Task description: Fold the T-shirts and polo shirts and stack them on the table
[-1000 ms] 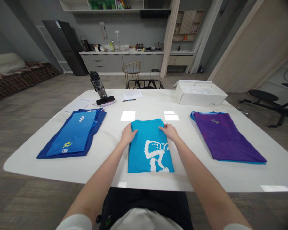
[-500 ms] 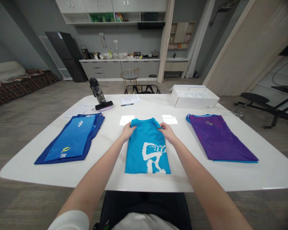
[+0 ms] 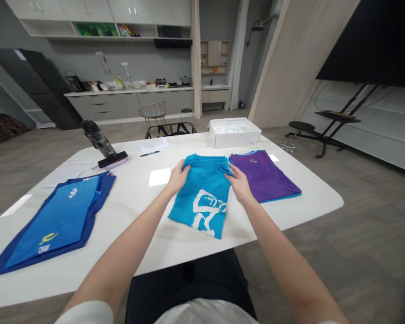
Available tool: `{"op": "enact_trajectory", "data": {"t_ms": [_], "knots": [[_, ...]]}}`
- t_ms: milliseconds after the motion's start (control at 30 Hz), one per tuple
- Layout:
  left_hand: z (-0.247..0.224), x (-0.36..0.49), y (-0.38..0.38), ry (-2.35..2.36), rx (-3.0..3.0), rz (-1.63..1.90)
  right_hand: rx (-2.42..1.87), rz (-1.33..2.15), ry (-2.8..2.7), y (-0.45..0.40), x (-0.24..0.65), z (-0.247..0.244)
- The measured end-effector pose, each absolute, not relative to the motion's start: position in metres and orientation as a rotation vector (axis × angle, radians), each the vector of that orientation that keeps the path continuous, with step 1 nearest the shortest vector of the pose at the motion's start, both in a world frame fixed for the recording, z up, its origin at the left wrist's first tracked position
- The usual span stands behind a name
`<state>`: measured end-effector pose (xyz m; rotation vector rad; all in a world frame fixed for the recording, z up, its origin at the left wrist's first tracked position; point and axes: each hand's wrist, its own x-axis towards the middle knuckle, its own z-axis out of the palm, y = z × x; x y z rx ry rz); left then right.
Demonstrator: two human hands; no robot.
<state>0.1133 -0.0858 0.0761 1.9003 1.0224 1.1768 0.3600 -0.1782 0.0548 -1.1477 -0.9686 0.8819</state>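
A folded turquoise T-shirt [image 3: 205, 184] with large white lettering is held at its collar end in front of me. My left hand [image 3: 178, 177] pinches its upper left corner, and my right hand [image 3: 238, 181] grips the upper right corner. The collar end looks raised, while the lower end hangs near or rests on the tabletop; I cannot tell which. Just right of my right hand lies a folded purple T-shirt [image 3: 266, 175] on top of a blue one, whose edge peeks out. Off to the left, a folded blue T-shirt [image 3: 60, 211] rests on a darker blue garment.
On the white table [image 3: 131, 202] stand a dark bottle [image 3: 99, 137] and a black object [image 3: 113, 159] at the back left. A pen [image 3: 150, 153] and printed paper [image 3: 155, 144] lie mid-back. An open white box [image 3: 234, 135] sits behind the purple shirt.
The view has swung to the right. Both hands have lifted the turquoise T-shirt's collar end and carried it right, close to the purple shirt; it is now slightly turned.
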Motion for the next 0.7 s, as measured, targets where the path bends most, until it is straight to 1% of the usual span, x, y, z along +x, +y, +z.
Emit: {"op": "enact_trajectory", "data": {"t_ms": [167, 300, 400, 467, 567, 700], "knots": [[0.083, 0.191, -0.104, 0.794, 1.95, 1.083, -1.238, 0.67, -0.912, -0.234, 0.427, 0.063], [0.09, 0.26, -0.126, 0.563, 1.805, 1.009, -1.313, 0.437, -0.906, -0.268, 0.491, 0.073], [0.099, 0.315, -0.137, 0.458, 1.63, 0.986, -1.394, 0.292, -0.924, -0.273, 0.541, 0.088], [0.099, 0.349, -0.138, 0.471, 1.532, 1.0, -1.432, 0.21, -0.974, -0.264, 0.572, 0.096], [0.08, 0.386, -0.129, 0.603, 1.417, 1.02, -1.488, 0.141, -1.081, -0.24, 0.607, 0.093], [0.031, 0.409, -0.11, 0.796, 1.312, 1.026, -1.582, 0.192, -1.223, -0.208, 0.631, 0.061]]}}
